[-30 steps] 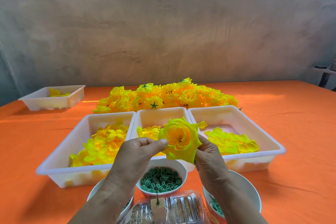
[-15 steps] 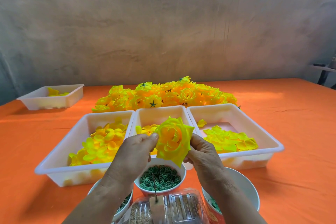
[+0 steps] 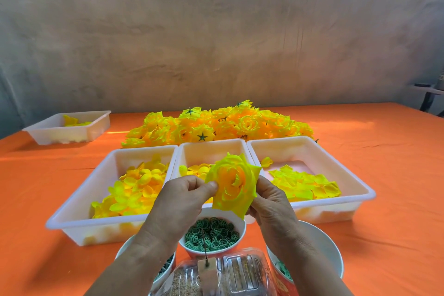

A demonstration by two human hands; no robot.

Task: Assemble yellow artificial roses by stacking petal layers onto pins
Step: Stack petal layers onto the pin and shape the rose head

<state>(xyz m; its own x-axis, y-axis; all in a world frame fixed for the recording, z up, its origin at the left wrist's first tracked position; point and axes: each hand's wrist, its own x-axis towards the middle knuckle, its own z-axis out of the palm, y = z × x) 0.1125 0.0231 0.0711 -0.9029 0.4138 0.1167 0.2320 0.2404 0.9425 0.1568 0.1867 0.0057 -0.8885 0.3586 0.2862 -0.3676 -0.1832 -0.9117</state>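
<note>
- Left hand (image 3: 177,202): thumb and forefinger pinch the left edge of a layered yellow fabric rose with an orange centre (image 3: 234,182).
- Right hand (image 3: 271,206): grips the same rose from its right side, with the fingers curled behind the petals and mostly hidden.
- The rose is held in the air between both hands, face tilted toward the camera. It sits over the front of the middle tray and above the small bowl.
- Just below the hands is a small white bowl (image 3: 243,225) filled with green plastic rings (image 3: 216,233).
- Two larger white bowls flank it, left (image 3: 122,247) and right (image 3: 322,255). Their contents are partly hidden by the forearms.
- At the near edge is a clear plastic clamshell box (image 3: 240,274).
- Three white rectangular plastic trays stand side by side, touching:
  - the left tray (image 3: 72,211) holds cupped yellow petals;
  - the middle tray (image 3: 211,151) holds a few petals, partly hidden;
  - the right tray (image 3: 360,187) holds flat yellow-green petal layers.
- Behind the trays is a heap of finished yellow roses (image 3: 216,125), some showing green star backs.
- Far left, well apart, a smaller white tray (image 3: 60,134) holds a few yellow petals.
- Everything rests on an orange tablecloth (image 3: 384,223), with a grey plaster wall (image 3: 216,31) behind.
</note>
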